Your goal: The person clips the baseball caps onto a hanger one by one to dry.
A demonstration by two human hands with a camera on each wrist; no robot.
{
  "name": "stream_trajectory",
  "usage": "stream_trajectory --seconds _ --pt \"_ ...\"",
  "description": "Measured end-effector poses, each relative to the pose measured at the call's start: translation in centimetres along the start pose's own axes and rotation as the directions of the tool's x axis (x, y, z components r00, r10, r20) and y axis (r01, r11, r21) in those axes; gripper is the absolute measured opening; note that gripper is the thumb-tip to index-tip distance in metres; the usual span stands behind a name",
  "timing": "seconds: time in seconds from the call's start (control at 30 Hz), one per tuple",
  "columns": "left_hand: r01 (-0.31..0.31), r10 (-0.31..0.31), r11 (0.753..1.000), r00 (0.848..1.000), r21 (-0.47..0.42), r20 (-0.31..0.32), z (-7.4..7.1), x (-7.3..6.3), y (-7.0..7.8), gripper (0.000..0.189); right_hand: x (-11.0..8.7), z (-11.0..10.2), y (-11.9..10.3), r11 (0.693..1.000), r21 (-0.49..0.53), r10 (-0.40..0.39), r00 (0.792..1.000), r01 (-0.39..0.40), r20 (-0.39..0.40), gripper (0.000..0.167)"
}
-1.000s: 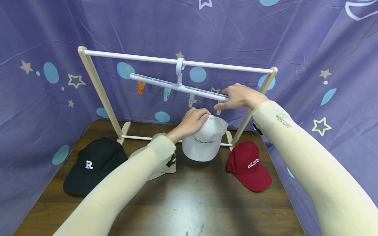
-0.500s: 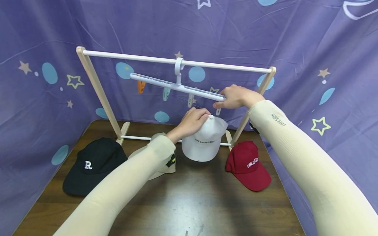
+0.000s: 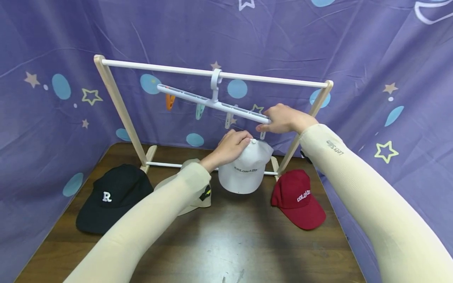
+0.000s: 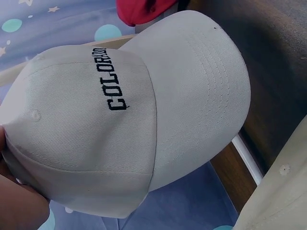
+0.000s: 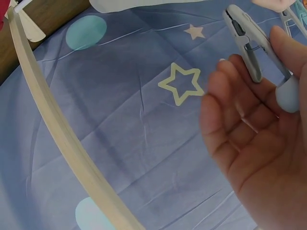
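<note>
In the head view my left hand (image 3: 231,147) grips the crown of a white cap (image 3: 247,173) with COLORADO lettering. The cap hangs below the hanger, its brim pointing down; the left wrist view shows its front and brim close up. My right hand (image 3: 284,118) is at the right end of a pale blue clip hanger (image 3: 198,97). There, in the right wrist view, its thumb and fingers pinch the legs of a grey clip (image 5: 244,36). The clip's tip lies apart from the white cap. The hanger is tilted, right end lower.
The hanger hooks over the white rail (image 3: 159,68) of a wooden stand. An orange clip (image 3: 170,101), a teal clip (image 3: 199,111) and a grey clip (image 3: 228,120) hang along it. Around lie a black cap (image 3: 120,196), a beige cap (image 3: 194,204) and a red cap (image 3: 297,200).
My right hand has shifted slightly left and down at the hanger's end. The hanger's left end has risen a little. My left hand and the white cap stay put.
</note>
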State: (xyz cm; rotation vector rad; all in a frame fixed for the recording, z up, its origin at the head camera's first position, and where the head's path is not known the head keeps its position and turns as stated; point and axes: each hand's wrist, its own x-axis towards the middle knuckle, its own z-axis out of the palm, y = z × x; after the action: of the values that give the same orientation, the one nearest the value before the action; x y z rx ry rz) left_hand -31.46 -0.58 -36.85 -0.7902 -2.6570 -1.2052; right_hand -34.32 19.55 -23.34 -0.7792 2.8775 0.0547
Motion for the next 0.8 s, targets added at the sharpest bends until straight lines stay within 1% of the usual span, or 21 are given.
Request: stream_trajectory --seconds 0.13,0.3,0.43,0.8 --pt "0.007 -0.007 1.000 1.000 -0.003 0.007 0.10 -0.04 -0.17 0.027 0.03 0.34 0.03 1.000 0.001 -0.024 0.999 0.025 -0.030 0.044" --pt "0.010 -0.009 1.000 1.000 -0.009 0.016 0.11 -0.10 -0.31 0.027 0.05 0.59 0.13 0.998 -0.011 -0.055 0.997 0.054 -0.061 0.040" --pt "0.007 -0.007 1.000 1.000 -0.005 0.018 0.10 -0.11 -0.31 0.026 0.06 0.70 0.17 0.998 -0.011 -0.067 0.995 0.067 -0.079 0.038" --pt "0.014 -0.014 1.000 1.000 -0.003 0.020 -0.02 -0.31 -0.24 0.026 0.06 0.94 0.05 0.996 -0.009 -0.094 0.991 0.094 -0.095 0.037"
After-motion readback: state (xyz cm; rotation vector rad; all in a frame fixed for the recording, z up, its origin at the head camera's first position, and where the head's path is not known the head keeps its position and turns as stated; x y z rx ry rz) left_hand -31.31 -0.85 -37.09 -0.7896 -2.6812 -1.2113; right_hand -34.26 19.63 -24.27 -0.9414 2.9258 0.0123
